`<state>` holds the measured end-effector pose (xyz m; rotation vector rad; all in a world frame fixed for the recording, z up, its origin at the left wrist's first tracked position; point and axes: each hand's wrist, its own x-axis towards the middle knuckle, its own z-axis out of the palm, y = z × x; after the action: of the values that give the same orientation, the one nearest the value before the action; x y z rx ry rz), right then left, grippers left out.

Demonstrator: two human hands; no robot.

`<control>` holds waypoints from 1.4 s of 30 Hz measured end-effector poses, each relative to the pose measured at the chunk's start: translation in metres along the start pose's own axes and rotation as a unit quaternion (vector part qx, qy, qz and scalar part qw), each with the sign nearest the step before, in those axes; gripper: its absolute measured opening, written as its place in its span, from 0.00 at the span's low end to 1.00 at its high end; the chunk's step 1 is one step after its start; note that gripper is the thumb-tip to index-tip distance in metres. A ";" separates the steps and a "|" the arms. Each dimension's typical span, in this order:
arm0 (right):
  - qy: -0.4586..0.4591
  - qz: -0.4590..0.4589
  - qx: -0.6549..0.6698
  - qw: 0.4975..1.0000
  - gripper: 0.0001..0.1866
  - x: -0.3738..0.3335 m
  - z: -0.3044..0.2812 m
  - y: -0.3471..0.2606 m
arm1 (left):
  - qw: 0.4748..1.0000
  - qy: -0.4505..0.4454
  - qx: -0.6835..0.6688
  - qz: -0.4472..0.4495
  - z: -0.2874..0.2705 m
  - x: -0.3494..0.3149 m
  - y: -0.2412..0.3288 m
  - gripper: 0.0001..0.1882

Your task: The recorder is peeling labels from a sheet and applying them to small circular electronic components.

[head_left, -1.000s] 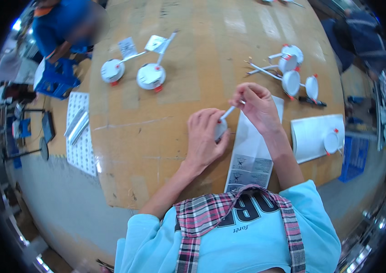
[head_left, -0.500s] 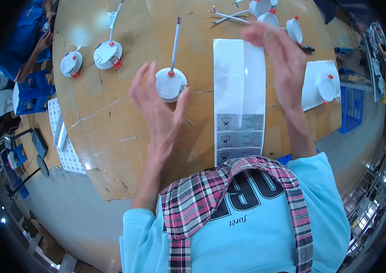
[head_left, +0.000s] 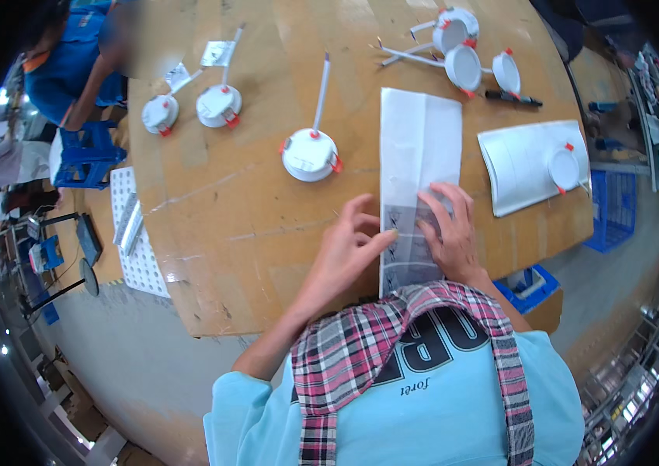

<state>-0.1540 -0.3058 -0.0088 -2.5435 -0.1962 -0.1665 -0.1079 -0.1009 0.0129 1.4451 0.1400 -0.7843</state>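
Note:
A long white strip of label backing [head_left: 420,140] lies on the table in front of me, with grey printed labels [head_left: 415,268] at its near end. My left hand [head_left: 352,245] is at the strip's left edge, thumb over the labels and fingers curved but apart. My right hand [head_left: 452,237] rests on the strip with fingers spread. Neither hand visibly grips anything. Beyond my left hand, a round white downlight [head_left: 310,157] with red-tipped spring clips lies back up, its white cable pointing away.
Two more downlights [head_left: 219,106] with cables and small tags lie far left. Several others [head_left: 463,68] cluster far right beside a black marker [head_left: 513,99]. A white sheet [head_left: 516,175] bears one downlight [head_left: 563,168]. A person in blue [head_left: 73,66] sits far left.
My left hand has left the downlight and come to the strip's left edge. My right hand has dropped from the strip's far end to its labels. The whole view has shifted slightly.

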 end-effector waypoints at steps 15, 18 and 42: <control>0.058 -0.050 -0.020 0.997 0.15 0.026 -0.009 -0.016 | 0.997 -0.030 -0.066 0.019 -0.012 0.017 -0.017 0.13; 0.050 -0.110 0.025 0.992 0.12 0.042 -0.005 -0.023 | 0.995 -0.047 -0.081 0.023 -0.011 0.015 -0.022 0.13; -0.107 -0.030 0.169 0.979 0.07 0.057 -0.005 -0.023 | 0.999 -0.018 -0.047 -0.010 -0.017 0.019 -0.015 0.19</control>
<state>-0.1028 -0.2834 0.0171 -2.2138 -0.3534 0.1124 -0.0955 -0.0915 -0.0129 1.3420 0.1627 -0.8100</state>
